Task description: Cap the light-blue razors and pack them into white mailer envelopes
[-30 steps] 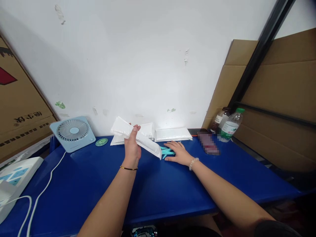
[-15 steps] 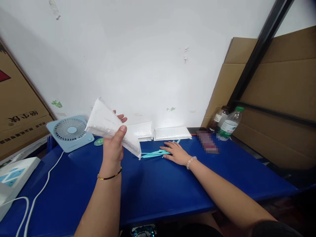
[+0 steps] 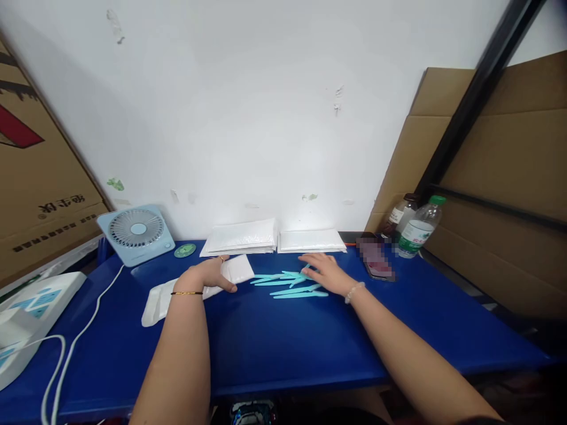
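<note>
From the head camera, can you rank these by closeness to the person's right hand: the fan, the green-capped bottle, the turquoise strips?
Nearest to the right hand first:
1. Turquoise strips: right by the hand, mostly to its left.
2. Green-capped bottle: to its right, farther back.
3. Fan: far over on the left.

- Table [image 3: 287, 348]: blue top with a smooth, slightly glossy surface; reference for all positions below.
- Wall [image 3: 248, 118]: white; located directly behind the table; torn residue marks and small green patches [image 3: 116, 185] present.
- Printed cardboard [image 3: 44, 153]: brown, dark lettering, red figure; located at the table's left end.
- Cardboard panels [image 3: 509, 153]: plain brown, creased; located at the table's right end.
- Post [image 3: 482, 77] and rail [image 3: 496, 203]: black; post appears inclined above the table's right rear corner.
- Light: brightest on the wall just above the table's rear edge; area below the table dark.
</note>
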A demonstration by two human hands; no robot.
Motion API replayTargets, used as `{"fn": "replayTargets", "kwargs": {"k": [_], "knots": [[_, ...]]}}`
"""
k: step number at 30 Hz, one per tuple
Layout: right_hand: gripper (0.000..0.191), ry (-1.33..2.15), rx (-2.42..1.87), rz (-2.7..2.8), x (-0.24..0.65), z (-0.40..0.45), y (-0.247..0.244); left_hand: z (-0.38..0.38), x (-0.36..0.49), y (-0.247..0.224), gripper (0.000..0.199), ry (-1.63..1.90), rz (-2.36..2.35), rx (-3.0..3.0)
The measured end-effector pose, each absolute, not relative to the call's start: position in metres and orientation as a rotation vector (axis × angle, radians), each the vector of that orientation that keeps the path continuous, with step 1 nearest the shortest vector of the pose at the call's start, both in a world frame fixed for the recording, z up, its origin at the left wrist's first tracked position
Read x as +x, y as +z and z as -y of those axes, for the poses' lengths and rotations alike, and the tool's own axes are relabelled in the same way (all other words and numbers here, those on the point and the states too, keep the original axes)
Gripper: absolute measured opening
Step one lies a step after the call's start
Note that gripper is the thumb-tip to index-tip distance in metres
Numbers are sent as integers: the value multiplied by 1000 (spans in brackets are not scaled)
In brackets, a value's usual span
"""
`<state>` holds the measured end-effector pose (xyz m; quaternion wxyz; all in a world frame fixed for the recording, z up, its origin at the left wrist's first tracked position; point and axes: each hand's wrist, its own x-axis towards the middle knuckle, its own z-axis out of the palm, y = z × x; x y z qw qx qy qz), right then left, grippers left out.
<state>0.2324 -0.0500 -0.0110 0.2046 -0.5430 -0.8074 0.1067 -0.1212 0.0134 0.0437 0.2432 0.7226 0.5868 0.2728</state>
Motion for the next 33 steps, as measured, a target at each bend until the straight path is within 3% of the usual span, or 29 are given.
{"fn": "replayTargets", "kwargs": {"k": [4, 11, 17, 20, 22, 24, 25, 29, 33], "knots": [[33, 283, -1597, 2152, 266, 36, -17, -7, -93, 40, 63, 717, -1467, 2044], [17, 461, -1482, 2199, 274, 36, -14, 4, -18, 8, 26, 450, -1094, 2515], [21, 646, -1384, 2156, 272, 43, -5, 13, 3, 0, 27, 419, -951, 2462], [35, 406, -1366, 2106, 275, 34, -9, 17, 1, 4, 48, 469, -953, 2431], [43, 321, -1347, 2163, 275, 27, -14, 17, -3, 5, 83, 379, -974, 2444], [38, 339, -1346, 2248, 274, 21, -18, 17, -6, 4, 113, 242, -979, 2464], [33, 353, -1355, 2277, 274, 19, -19, 16, -6, 3, 117, 198, -969, 2467], [15, 404, -1398, 2281, 280, 26, -9, 17, 2, -3, 85, 221, -872, 2446], [22, 570, -1310, 2241, 292, 43, 11, 21, 13, -8, 60, 288, -813, 2451]]}}
